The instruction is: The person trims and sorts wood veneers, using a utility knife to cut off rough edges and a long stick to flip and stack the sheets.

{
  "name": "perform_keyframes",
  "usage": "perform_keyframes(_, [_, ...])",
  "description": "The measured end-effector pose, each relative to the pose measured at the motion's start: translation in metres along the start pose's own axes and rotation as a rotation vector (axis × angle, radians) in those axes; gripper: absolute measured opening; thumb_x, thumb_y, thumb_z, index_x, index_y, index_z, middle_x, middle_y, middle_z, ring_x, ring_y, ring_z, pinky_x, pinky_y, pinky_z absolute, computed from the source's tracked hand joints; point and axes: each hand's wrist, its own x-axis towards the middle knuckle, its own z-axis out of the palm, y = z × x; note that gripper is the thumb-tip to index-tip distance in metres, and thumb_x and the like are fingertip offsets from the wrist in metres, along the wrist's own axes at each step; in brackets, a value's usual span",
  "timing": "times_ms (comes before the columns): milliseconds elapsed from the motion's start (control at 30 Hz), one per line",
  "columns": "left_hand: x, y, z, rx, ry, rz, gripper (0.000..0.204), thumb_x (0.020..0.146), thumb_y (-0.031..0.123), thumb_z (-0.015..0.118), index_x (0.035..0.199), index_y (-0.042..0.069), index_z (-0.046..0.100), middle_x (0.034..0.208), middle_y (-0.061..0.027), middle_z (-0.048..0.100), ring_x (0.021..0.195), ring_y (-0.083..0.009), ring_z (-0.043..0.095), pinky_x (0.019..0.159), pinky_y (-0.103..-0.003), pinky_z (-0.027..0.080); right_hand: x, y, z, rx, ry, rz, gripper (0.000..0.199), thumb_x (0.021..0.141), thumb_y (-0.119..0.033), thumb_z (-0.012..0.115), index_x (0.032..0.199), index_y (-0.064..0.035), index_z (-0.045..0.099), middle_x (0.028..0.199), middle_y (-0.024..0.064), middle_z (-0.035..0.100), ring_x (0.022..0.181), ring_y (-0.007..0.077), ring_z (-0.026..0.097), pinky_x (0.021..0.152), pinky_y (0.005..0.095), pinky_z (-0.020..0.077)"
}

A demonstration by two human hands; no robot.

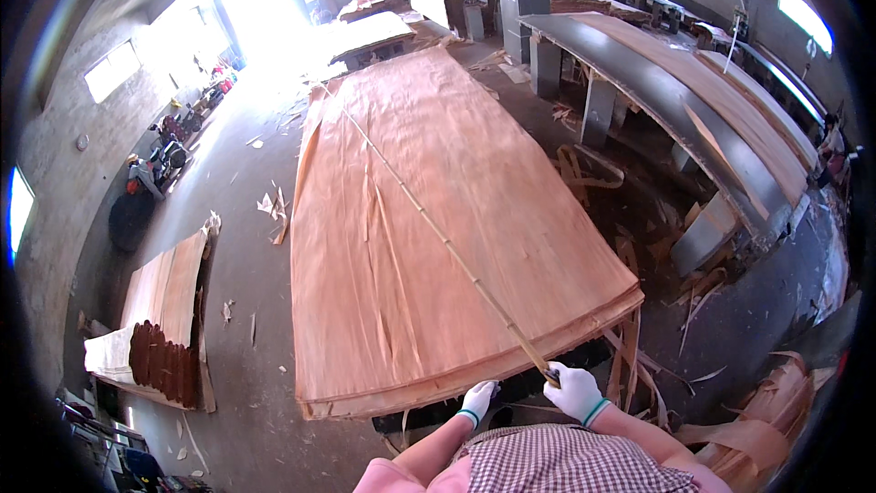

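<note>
My right hand [575,393], in a white glove with a green cuff, is closed round the near end of a long bamboo pole [447,242]. The pole slants away to the far left above a large stack of reddish wood veneer sheets [438,164]. My left hand [478,400], gloved the same way, is just off the near edge of the stack. It seems to hold nothing, its fingers loosely extended. Several narrow creases or split strips [388,256] run lengthwise along the left half of the top sheet.
A low pile of veneer [164,283] lies on the floor at left. To the right, a long dark-topped table [657,82] stands on blocks, bearing sheets. Veneer scraps [274,205] litter the floor; loose rolled pieces [766,411] lie near my right side. A pillar [522,0] rises behind.
</note>
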Motion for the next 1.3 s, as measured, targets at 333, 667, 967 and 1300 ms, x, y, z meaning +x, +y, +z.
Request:
perform_keyframes(333, [-0.008, -0.008, -0.004, -0.103, 0.044, -0.046, 0.029, 0.097, 0.018, 0.048, 0.113, 0.0, 0.063, 0.107, -0.008, 0.066, 0.095, -0.0156, 0.061, 0.086, -0.029, 0.048, -0.097, 0.049, -0.074, -0.066, -0.024, 0.111, 0.035, 0.076, -0.021, 0.065, 0.109, -0.0066, 0.064, 0.069, 0.0172, 0.062, 0.065, 0.0344, 0.064, 0.059, 0.0398, 0.0512])
perform_keyframes(667, [0.003, -0.03, 0.017, 0.018, 0.091, -0.001, 0.028, 0.096, 0.018, 0.049, 0.11, 0.0, 0.064, 0.1, -0.0076, 0.068, 0.089, -0.0146, 0.062, 0.083, -0.028, 0.049, -0.306, 0.119, -0.122, -0.087, -0.196, 0.413, 0.034, 0.079, -0.025, 0.069, 0.105, -0.0044, 0.065, 0.079, 0.019, 0.064, 0.072, 0.0281, 0.065, 0.067, 0.0361, 0.049])
perform_keyframes(967, [-0.038, -0.069, 0.096, 0.128, -0.049, 0.038, 0.028, 0.097, 0.018, 0.05, 0.114, 0.0, 0.063, 0.102, -0.0064, 0.067, 0.092, -0.0145, 0.06, 0.085, -0.027, 0.047, -0.354, 0.156, -0.153, 0.009, -0.173, 0.339, 0.035, 0.079, -0.02, 0.066, 0.111, -0.0058, 0.065, 0.088, 0.0219, 0.067, 0.082, 0.0293, 0.068, 0.076, 0.0385, 0.0512])
perform_keyframes(1300, [-0.102, -0.096, 0.068, 0.152, 0.066, -0.021, 0.029, 0.096, 0.02, 0.05, 0.113, 0.0, 0.064, 0.103, -0.008, 0.067, 0.094, -0.0157, 0.062, 0.085, -0.028, 0.047, -0.437, 0.226, -0.166, -0.198, -0.227, 0.378, 0.032, 0.081, -0.024, 0.065, 0.108, -0.0079, 0.064, 0.083, 0.0196, 0.066, 0.079, 0.0363, 0.065, 0.07, 0.0414, 0.0517])
